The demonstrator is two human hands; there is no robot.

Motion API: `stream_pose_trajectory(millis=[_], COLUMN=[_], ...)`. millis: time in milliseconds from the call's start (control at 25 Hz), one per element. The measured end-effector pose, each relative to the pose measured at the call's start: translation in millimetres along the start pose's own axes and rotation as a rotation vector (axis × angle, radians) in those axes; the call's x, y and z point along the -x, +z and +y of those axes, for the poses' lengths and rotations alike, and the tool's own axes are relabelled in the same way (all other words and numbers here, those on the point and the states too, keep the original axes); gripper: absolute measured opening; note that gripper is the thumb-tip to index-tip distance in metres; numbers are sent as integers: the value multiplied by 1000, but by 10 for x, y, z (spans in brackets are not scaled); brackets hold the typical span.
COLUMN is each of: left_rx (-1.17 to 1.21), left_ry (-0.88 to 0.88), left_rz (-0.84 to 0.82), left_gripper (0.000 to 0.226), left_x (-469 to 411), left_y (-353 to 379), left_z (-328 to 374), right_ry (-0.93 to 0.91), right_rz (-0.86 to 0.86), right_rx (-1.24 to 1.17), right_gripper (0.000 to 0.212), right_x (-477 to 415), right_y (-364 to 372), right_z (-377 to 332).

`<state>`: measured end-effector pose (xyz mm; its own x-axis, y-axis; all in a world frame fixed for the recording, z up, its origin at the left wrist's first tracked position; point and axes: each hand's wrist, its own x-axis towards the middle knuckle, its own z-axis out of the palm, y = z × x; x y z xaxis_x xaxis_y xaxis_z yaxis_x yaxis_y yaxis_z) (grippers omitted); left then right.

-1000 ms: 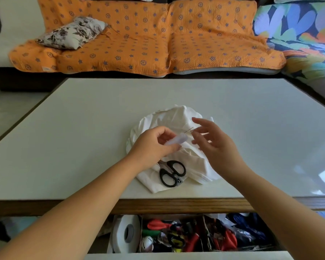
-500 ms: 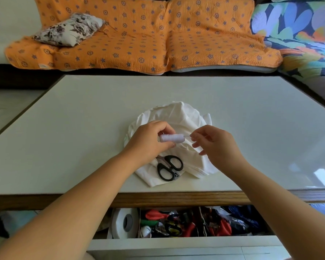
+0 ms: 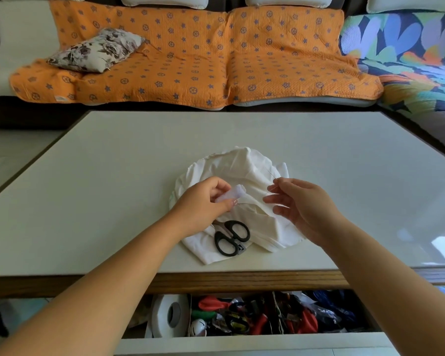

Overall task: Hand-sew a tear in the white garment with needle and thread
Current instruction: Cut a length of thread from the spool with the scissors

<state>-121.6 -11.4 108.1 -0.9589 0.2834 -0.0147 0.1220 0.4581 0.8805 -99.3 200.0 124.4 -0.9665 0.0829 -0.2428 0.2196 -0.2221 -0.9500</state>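
Observation:
A crumpled white garment (image 3: 244, 165) lies near the front edge of the white table (image 3: 113, 176). Black-handled scissors (image 3: 230, 236) rest on its near part. Just above the garment, my left hand (image 3: 203, 201) grips a small white thread spool (image 3: 233, 192) between thumb and fingers. To its right, my right hand (image 3: 301, 201) pinches a thin needle (image 3: 272, 178) between thumb and forefinger, the tip pointing up and away. The two hands are a short gap apart. I cannot make out any thread between them, nor the tear.
An open drawer (image 3: 254, 317) under the table's front edge holds a white tape roll (image 3: 168, 314) and several tools with red and dark handles. Behind the table is a sofa with an orange patterned cover (image 3: 203, 60), a floral cushion (image 3: 98, 50) and a colourful cover (image 3: 409, 60).
My right hand has drawn the needle away from the spool and moved right. My left hand has tilted the spool. The head camera has shifted a little.

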Motion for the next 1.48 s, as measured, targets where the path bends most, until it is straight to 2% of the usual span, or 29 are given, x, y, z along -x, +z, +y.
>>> stream_pose_trajectory(millis=[120, 280, 400, 520, 600, 720, 840, 920, 1040, 1160, 1320, 1480], left_rx=[196, 639, 907, 1102, 1128, 1024, 923, 876, 919, 956, 944, 904], left_ry=[-112, -218, -288, -372, -390, -452, -536, -555, -523, -482, -454, -441], left_rz=[-78, -138, -139, -127, -118, -83, 73, 169, 247, 285, 240, 169], left_gripper=[24, 22, 21, 15, 6, 16, 23, 19, 13, 10, 7, 8], left_x=[2, -21, -60, -106, -142, -167, -173, -168, -172, -169, -134, -83], left_y=[62, 66, 53, 33, 24, 20, 17, 6, -39, -100, -131, -137], left_z=[50, 109, 126, 121, 104, 71, 1, -34, -30, -5, 11, 47], right_ry=[101, 184, 208, 235, 247, 234, 215, 195, 150, 83, -16, -69], right_rz=[-91, -165, -166, -165, -154, -106, -5, 90, 242, 318, 265, 221], right_rx=[-325, -623, -762, -776, -739, -721, -736, -702, -536, -167, 434, 922], right_gripper=[12, 12, 12, 14, 15, 16, 15, 15, 13, 9, 14, 19], right_x=[-27, -40, -47, -53, -53, -75, -133, -181, -255, -269, -184, -165], right_y=[35, 68, 58, 45, 37, 0, -81, -145, -214, -196, -73, -17], right_z=[2, 11, 33, 88, 106, 77, 58, 65, 84, 130, 162, 136])
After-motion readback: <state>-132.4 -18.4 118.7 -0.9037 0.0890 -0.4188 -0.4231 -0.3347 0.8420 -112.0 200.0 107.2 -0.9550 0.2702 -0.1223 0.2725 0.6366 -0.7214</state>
